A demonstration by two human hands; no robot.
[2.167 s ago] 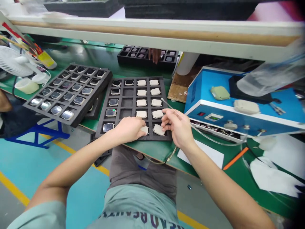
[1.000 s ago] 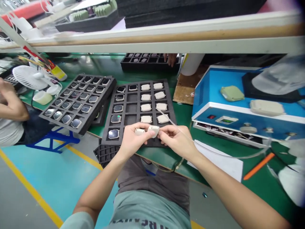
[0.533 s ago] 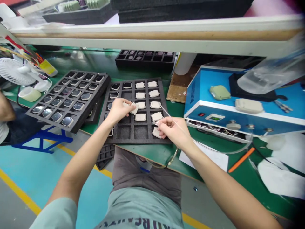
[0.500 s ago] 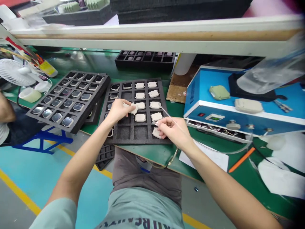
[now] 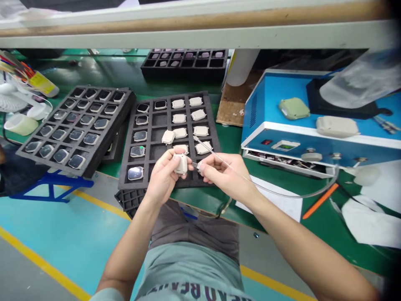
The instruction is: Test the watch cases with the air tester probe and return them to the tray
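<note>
Left hand [image 5: 167, 173]: my thumb and fingers closed around the beige case [image 5: 181, 164], over the black tray's [image 5: 159, 120] near row | Right hand [image 5: 222, 170]: my fingertips pinched on a small silvery piece [image 5: 199, 166], just beside the case | Clear tube [image 5: 275, 192]: crossing my right hand | Blue machine [image 5: 272, 92]: right of the tray

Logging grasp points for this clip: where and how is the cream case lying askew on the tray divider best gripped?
Probably by the near and far edges of the askew cream case, from above: it straddles the divider, those edges look free, and a neighbouring case crowds its right side.
</note>
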